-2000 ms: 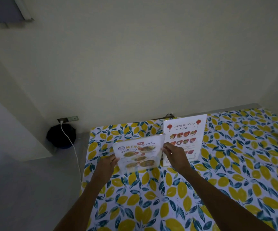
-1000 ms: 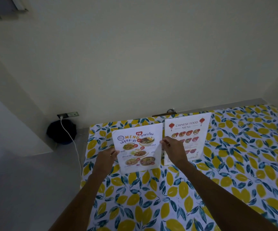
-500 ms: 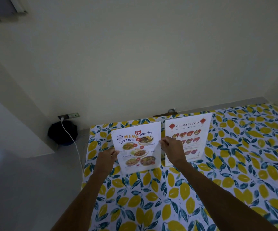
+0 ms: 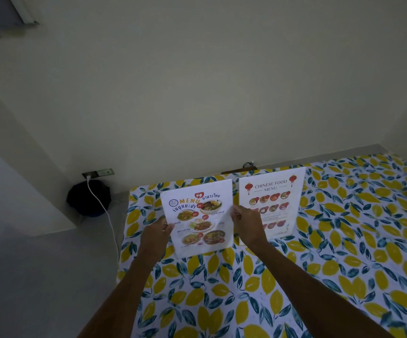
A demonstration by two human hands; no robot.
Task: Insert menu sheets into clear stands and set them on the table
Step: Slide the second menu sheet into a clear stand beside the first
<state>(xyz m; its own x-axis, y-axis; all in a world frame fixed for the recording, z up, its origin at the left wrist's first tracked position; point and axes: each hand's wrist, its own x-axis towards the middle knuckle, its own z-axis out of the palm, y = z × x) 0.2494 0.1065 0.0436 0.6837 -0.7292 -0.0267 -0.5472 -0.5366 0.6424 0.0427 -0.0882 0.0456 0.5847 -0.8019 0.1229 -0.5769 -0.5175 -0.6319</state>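
We record a black round object (image 4: 89, 198) on the floor to the left of the table (image 4: 344, 276), with a white cable (image 4: 104, 215) running over it from a wall socket (image 4: 98, 172). On the lemon-print tablecloth, the left hand (image 4: 155, 234) grips the left edge of the Thai menu stand (image 4: 198, 217) and the right hand (image 4: 247, 223) pinches its right edge, so both hands are closed on this 1 stand, which is upright near the table's far left corner. Just to the right of that stand, the Chinese food menu stand (image 4: 272, 203) stands upright at the table's far edge, partly covered by the right hand.
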